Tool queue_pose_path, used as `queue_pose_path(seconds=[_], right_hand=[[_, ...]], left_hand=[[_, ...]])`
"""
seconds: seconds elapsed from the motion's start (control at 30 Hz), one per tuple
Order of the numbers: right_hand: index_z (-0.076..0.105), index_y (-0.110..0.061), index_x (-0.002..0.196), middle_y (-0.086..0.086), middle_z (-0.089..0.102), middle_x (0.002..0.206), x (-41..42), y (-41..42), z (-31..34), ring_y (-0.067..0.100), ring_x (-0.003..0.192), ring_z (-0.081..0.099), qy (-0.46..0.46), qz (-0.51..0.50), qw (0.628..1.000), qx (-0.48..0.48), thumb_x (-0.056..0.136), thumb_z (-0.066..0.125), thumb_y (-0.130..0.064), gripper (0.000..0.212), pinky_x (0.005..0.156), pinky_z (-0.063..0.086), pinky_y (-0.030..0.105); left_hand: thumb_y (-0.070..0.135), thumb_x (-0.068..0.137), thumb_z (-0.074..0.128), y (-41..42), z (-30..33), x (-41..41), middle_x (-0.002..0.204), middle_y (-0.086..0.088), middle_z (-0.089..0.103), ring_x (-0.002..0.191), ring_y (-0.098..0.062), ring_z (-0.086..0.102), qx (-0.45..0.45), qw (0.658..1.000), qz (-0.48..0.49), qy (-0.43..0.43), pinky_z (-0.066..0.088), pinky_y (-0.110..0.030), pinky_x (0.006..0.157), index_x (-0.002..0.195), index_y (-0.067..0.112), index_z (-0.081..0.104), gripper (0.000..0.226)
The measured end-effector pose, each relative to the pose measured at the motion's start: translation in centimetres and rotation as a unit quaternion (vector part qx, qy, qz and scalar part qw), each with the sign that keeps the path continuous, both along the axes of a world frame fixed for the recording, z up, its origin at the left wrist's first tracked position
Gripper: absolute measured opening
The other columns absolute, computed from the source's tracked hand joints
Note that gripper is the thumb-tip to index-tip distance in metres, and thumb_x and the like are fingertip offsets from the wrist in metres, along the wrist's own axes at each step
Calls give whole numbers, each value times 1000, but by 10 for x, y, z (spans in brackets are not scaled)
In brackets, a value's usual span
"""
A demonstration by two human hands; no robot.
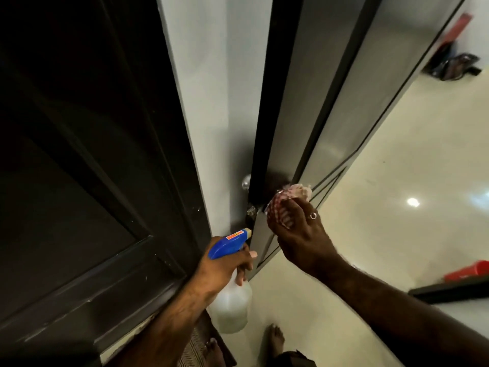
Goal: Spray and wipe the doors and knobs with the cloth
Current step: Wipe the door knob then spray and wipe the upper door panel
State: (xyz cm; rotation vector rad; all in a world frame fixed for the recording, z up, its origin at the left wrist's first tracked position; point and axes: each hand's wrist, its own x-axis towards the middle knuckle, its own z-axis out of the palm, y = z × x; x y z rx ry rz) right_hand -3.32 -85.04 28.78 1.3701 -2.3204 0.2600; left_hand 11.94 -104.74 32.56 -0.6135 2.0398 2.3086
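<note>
Spray bottle [232, 292]: your left hand [222, 263] grips its neck, fingers curled round it just under the blue trigger head [225, 243]. The long axis runs near upright, translucent body hanging below your fist. The nozzle tip points up and right, toward the door edge [260, 154].
Cloth [287, 201]: a red-and-white checked rag, bunched in your right hand [301, 234]. Your fingers curl over it and press it against the door where the near-side knob sits.
Door [325, 88]: dark and glossy, seen almost edge-on, its length running from the top of the view down toward your hands.
Far-side knob [246, 181]: a round metal one, showing left of the door edge.
Latch [251, 210]: a small metal piece on the edge, just left of the cloth.
Hidden: the near-side knob is covered by cloth and fingers, so you cannot make out its shape. The bottle's base is partly blurred.
Ring [313, 215]: on a finger of your right hand.
Dark panelled door [79, 181]: fills the left side, cut off by the frame.
Floor [397, 181]: pale, glossy tile, your bare feet at the bottom edge.
</note>
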Motion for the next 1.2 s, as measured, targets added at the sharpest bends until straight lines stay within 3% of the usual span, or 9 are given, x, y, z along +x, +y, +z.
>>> queue_pose_path(seconds=[0.1, 0.23, 0.43, 0.5, 0.63, 0.77, 1.0, 1.1, 1.2], right_hand=[[58, -13, 141, 21, 48, 144, 2, -14, 0, 40, 122, 57, -131, -89, 983, -97, 95, 72, -50, 60, 83, 63, 47], [58, -20, 121, 1, 65, 111, 13, -42, 9, 15, 95, 66, -364, -166, 835, -378, 92, 63, -50, 43, 68, 59, 32], [75, -11, 125, 18, 76, 122, -6, -41, 19, 34, 117, 72, -795, -164, 281, -512, 100, 63, -50, 48, 100, 59, 48], [71, -14, 124, 17, 75, 123, -4, -32, 25, 28, 109, 73, -783, -172, 374, -467, 106, 57, -47, 40, 86, 60, 41], [54, -24, 138, 8, 54, 142, 4, -25, 27, 18, 114, 59, -456, -144, 826, -298, 100, 69, -37, 43, 82, 55, 31], [55, -24, 146, 21, 49, 152, 2, -12, -16, 45, 136, 52, -162, -24, 975, -148, 89, 82, -29, 63, 105, 52, 64], [70, -23, 134, 20, 60, 144, -60, 16, 0, 45, 127, 60, 47, 217, 975, 20, 86, 79, -36, 50, 95, 56, 64], [60, -23, 136, 10, 51, 141, -40, -2, -5, 24, 117, 59, -220, 52, 962, -156, 91, 72, -51, 54, 80, 62, 39], [59, -24, 123, 0, 62, 118, -9, -28, 2, 18, 98, 68, -493, -88, 771, -392, 91, 65, -51, 43, 70, 63, 32]], left_hand=[[4, 95, 72, 6, 3, -2, 70, -18, 67, 44, -23, 54, 3, 1000, 2, 4, 53, -32, 53, 78, -6, 65, 21], [8, 92, 77, 18, 4, -9, 69, -22, 66, 44, -27, 54, -4, 1000, 13, 15, 52, -34, 56, 71, 4, 69, 23], [6, 84, 74, 34, 9, -23, 64, -25, 63, 40, -27, 50, -15, 998, 66, 20, 51, -34, 54, 65, -2, 67, 21], [10, 82, 75, 40, 12, -18, 65, -25, 63, 40, -27, 50, -17, 996, 88, 27, 51, -32, 52, 66, -6, 66, 25], [8, 84, 76, 47, 14, -5, 66, -24, 62, 42, -27, 49, -18, 988, 154, 22, 50, -32, 52, 63, 6, 69, 23], [-1, 93, 69, 55, 15, 10, 69, -24, 62, 43, -27, 50, -24, 980, 196, 4, 49, -30, 51, 65, 8, 70, 29], [0, 95, 69, 66, 20, 14, 70, -22, 63, 47, -28, 50, -30, 978, 205, -6, 50, -32, 53, 68, 11, 73, 30], [2, 94, 70, 69, 21, 7, 70, -21, 64, 48, -29, 51, -36, 979, 202, -12, 49, -33, 54, 65, 14, 71, 32], [5, 94, 72, 71, 23, 2, 71, -22, 65, 49, -30, 53, -48, 980, 191, -17, 51, -37, 59, 66, 12, 69, 29]])
